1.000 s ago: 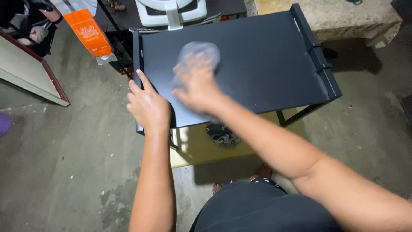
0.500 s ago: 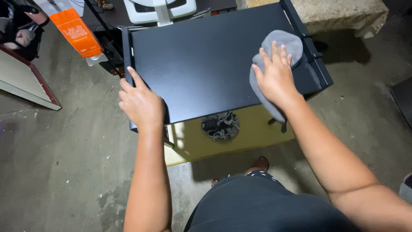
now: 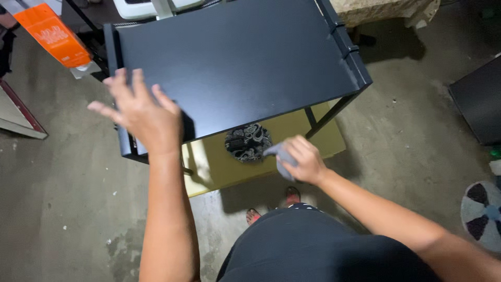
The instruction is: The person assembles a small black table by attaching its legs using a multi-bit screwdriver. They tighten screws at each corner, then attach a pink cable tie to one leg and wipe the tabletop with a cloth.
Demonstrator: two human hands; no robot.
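A black table (image 3: 240,68) stands in front of me on a concrete floor. My left hand (image 3: 141,112) hovers with fingers spread over the table's near left corner, holding nothing. My right hand (image 3: 302,159) is below the table's front edge, closed on a bunched grey cloth (image 3: 279,156). Under the table lies a yellow board (image 3: 219,162) with a round black patterned object (image 3: 248,142) on it, just left of my right hand.
An orange package (image 3: 55,39) lies at the far left. A white device (image 3: 156,6) sits behind the table. A dark panel (image 3: 477,102) stands at the right, a round black-and-white mat (image 3: 482,211) at the lower right. My feet (image 3: 274,203) show below.
My right hand swept the cloth from the table's middle to its right side, then drew it off the top and down in front. My left hand lifted off the table's left edge.
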